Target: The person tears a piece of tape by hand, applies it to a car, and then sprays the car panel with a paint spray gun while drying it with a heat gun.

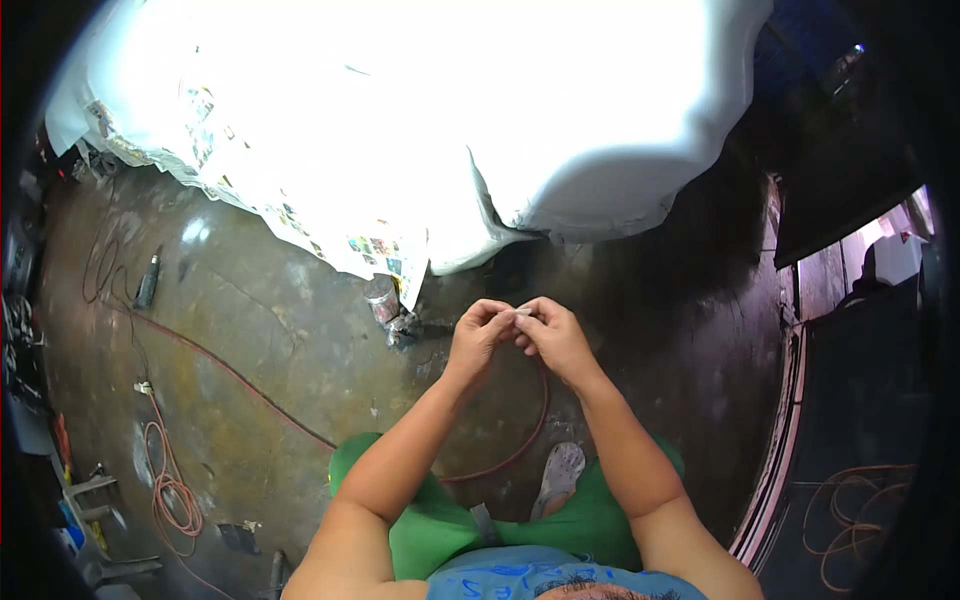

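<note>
The left hand (480,333) and right hand (560,340) pinch a small pale piece (522,311) between their fingers (490,306); loosening could drop it floorward.

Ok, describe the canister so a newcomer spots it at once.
Start at the large white form across the top. Follow its newspaper edging down to the pointed tip, left of the left hand. The canister beside it is stubby, unlike the long, thin hose.
</note>
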Tool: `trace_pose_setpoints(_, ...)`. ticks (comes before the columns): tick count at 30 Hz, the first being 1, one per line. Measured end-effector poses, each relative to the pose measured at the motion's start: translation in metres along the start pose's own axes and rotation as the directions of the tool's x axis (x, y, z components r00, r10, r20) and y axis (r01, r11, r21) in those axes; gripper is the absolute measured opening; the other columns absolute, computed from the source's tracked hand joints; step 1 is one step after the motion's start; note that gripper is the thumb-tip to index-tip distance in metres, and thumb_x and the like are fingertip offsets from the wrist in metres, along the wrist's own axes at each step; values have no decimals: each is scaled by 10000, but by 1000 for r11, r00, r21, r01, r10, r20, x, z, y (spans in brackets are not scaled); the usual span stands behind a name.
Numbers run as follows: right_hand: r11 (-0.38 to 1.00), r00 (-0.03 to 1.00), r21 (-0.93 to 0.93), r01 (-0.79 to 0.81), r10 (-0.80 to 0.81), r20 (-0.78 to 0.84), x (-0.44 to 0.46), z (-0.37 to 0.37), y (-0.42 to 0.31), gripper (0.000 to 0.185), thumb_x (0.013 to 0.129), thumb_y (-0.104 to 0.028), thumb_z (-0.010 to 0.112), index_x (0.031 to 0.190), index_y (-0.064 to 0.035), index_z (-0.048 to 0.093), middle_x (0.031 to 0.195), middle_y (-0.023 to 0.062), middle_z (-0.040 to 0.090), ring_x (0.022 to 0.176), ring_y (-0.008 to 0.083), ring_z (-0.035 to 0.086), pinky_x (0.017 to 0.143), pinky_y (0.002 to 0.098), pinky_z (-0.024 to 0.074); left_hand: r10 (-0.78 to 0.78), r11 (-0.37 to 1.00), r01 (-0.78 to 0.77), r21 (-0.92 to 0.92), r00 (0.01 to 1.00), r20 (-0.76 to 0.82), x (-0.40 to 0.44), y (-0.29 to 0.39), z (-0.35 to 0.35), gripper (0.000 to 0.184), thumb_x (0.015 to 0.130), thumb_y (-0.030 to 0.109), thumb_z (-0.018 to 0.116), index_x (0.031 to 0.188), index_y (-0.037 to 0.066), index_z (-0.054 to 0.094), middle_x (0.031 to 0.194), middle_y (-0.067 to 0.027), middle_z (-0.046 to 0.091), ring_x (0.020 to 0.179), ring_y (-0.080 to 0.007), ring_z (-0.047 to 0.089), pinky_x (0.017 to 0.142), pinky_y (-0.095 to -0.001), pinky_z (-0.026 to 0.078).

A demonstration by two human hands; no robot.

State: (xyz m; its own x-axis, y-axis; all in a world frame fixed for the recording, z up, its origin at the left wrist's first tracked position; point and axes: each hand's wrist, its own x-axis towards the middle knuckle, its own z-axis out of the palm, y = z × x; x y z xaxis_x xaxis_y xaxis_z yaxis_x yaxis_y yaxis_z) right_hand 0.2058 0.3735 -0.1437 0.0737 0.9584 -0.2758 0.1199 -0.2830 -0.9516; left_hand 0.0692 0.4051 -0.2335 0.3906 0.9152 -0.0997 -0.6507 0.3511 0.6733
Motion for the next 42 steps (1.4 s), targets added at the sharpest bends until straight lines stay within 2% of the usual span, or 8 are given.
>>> trace_pose_setpoints(2,998,996,-18,-63,62,-70,-9,-14,13,218,953,-177,653,1084,-5,624,897,50,679,734,103,631,631,254,506,-97,995,96,31,995,35,4,-13,3,96,983,111,629,1042,38,607,1032,-95,679,960,-170,682,836,-308,579)
trace_pose_setpoints(7,779,806,-598,188,-470,-360,-42,-18,-5,423,915,-158,667,1278,30,556,1022,151,693,828,254,686,847,390,525,-247,969,247,-14,966,-76,16,-33,25,124,1012,114,575,1081,13,600,1012,-91,672,885,-155,690,748,-267,602)
trace_pose_setpoints(11,91,445,-877,471,-883,148,-15,-25,-63,180,877,-177,679,982,-31,682,879,111,691,788,271,673,1090,529,385,-229,967,230,104,973,-30,23,-58,22,174,1025,87,501,1154,21,598,1074,-107,669,933,-166,691,755,-276,589)
trace_pose_setpoints(13,-56,339,-828,558,-895,288,10,-8,-100,137,848,-186,688,774,-77,650,752,77,652,742,258,654,1132,578,324,-239,962,240,132,971,-25,15,-49,32,205,1021,83,487,1186,33,599,1082,-109,667,970,-172,682,777,-285,578)
trace_pose_setpoints(18,-330,241,-753,570,-808,537,70,10,-157,90,855,-155,676,861,-66,663,781,60,664,720,249,646,1130,589,325,-273,899,253,357,962,6,12,-56,13,207,1050,225,516,1138,71,622,1013,-16,673,874,-94,642,746,-243,526)
trace_pose_setpoints(27,-325,127,-715,619,-857,500,102,13,-182,110,856,-169,677,939,-96,681,755,43,685,714,246,660,1138,571,323,-273,877,249,410,962,-1,11,-52,0,347,1042,413,529,852,123,534,765,32,536,704,-55,586,584,-194,483)
trace_pose_setpoints(37,-341,237,-753,562,-806,542,110,8,-187,79,874,-176,667,927,-118,676,721,33,670,670,239,647,1132,566,328,-281,829,239,506,960,8,4,-51,2,365,1036,435,521,888,106,579,804,20,580,720,-72,583,598,-226,466)
trace_pose_setpoints(42,-335,111,-746,576,-872,477,104,7,-171,74,868,-199,665,889,-128,668,671,37,651,676,252,661,1128,567,326,-289,809,241,536,957,6,2,-48,1,342,1040,418,513,945,102,604,851,18,604,759,-74,588,635,-236,472)
